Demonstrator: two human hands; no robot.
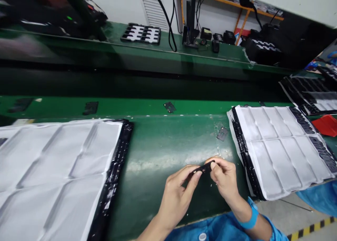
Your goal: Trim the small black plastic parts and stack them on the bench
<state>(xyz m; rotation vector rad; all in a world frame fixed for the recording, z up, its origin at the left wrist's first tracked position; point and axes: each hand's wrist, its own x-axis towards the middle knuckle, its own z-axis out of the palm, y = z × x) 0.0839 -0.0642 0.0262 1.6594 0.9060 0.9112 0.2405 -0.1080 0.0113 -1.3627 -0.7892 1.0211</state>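
Observation:
Between both hands, above the green bench, is a small flat black part (202,168), seen nearly edge-on. My left hand (180,190) pinches its left end between thumb and fingers. At its right end, my right hand (224,176) grips it the same way; a blue band circles that wrist. The part's face and fine details cannot be made out. A similar dark flat plate with cutouts (222,133) lies on the bench just beyond my right hand.
Left stands a stack of black trays with a white liner (89,156); right, another lined tray stack (279,146) with dark parts along its far side. More dark plates (169,107) lie on the green strip beyond. A red object (325,125) sits far right.

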